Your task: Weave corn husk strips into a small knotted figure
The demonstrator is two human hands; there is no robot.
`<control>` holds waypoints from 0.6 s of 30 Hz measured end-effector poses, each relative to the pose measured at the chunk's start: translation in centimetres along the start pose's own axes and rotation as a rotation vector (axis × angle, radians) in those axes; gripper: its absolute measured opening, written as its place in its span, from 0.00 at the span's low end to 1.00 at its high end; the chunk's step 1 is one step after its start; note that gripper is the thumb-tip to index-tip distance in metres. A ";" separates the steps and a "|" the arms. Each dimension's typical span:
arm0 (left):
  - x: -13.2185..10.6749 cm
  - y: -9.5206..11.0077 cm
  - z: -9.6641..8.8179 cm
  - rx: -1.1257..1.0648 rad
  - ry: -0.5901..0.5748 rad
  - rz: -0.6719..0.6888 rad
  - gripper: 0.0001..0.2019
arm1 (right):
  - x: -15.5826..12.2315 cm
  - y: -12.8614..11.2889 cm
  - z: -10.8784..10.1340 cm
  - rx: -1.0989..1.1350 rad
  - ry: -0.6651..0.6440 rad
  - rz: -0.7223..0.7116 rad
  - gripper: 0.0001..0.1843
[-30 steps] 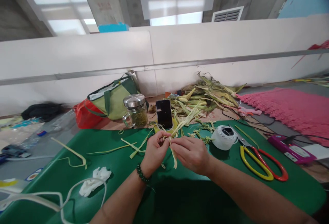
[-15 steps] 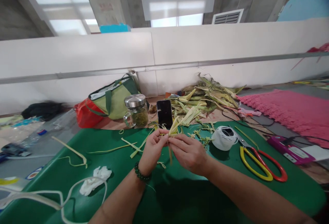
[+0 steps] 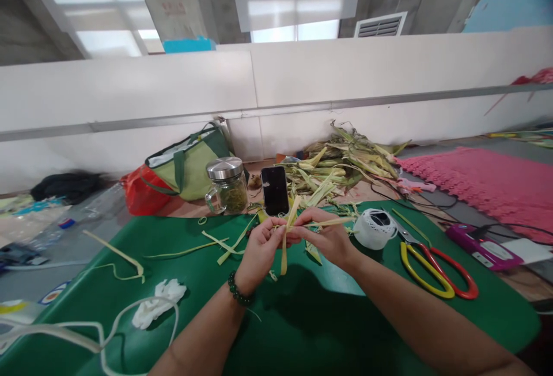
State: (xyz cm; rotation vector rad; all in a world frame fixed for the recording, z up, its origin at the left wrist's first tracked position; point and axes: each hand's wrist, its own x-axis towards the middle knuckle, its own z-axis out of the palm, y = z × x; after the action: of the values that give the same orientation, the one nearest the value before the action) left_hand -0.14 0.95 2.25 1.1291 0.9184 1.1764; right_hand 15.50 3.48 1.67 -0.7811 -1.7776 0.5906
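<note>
Pale yellow-green corn husk strips (image 3: pixel 292 212) cross between my fingertips over the green table. My left hand (image 3: pixel 262 249) is closed in a pinch on them, thumb on top; a dark beaded bracelet circles that wrist. From the other side my right hand (image 3: pixel 325 238) pinches the strips too, and one strip sticks out rightward across its back. A strip end hangs down below the fingers. The exact crossing point is partly hidden by my fingertips. Just behind my hands stands a dark-screened phone (image 3: pixel 275 190), propped upright.
Big scissors (image 3: pixel 432 266) and a white roll-like container (image 3: pixel 374 229) lie to the right. A glass jar (image 3: pixel 228 186) with a metal lid stands behind left, before a green bag (image 3: pixel 194 166). Corn husks (image 3: pixel 341 157) are heaped behind. Crumpled tissue (image 3: pixel 159 304) and a white cable (image 3: pixel 103 330) lie left.
My right hand has shifted its hold and rolled slightly. The husk strips are now spread into a cross shape, with one pointing right over my right hand. My left hand stays nearly in place.
</note>
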 end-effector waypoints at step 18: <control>-0.5 -0.1 0.5 -0.134 0.107 0.024 0.15 | -2.2 -0.7 1.9 -0.561 0.044 -0.693 0.17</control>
State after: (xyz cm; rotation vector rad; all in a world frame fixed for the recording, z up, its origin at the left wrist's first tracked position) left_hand 0.27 0.42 2.24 0.9795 0.8951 1.3082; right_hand 14.04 1.31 0.14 -0.4716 -2.0349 -0.3959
